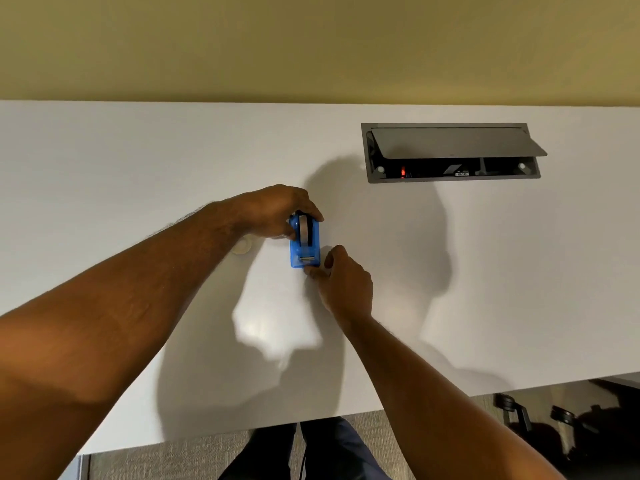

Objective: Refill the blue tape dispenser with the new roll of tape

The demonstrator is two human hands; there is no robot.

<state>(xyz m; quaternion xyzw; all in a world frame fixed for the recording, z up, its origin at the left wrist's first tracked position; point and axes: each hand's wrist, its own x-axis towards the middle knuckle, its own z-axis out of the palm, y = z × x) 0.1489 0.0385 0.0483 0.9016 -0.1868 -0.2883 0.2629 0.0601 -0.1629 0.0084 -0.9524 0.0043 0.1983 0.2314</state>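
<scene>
The blue tape dispenser [304,245] stands on the white table [138,161] near its middle, with a roll of tape [304,227] seated in its top. My left hand [277,211] wraps over the dispenser's far end and the roll, gripping it. At the near end, by the metal cutter, my right hand [341,280] has its fingers pinched together; a strand of tape between them is too faint to confirm. A pale round ring, perhaps an empty tape core [242,247], lies on the table just left of the dispenser, partly hidden by my left wrist.
A recessed grey cable box [453,152] with its lid propped open sits in the table at the back right. The table's near edge runs across the bottom, with carpet, my legs and black chair casters [512,408] below it. A yellow wall rises behind.
</scene>
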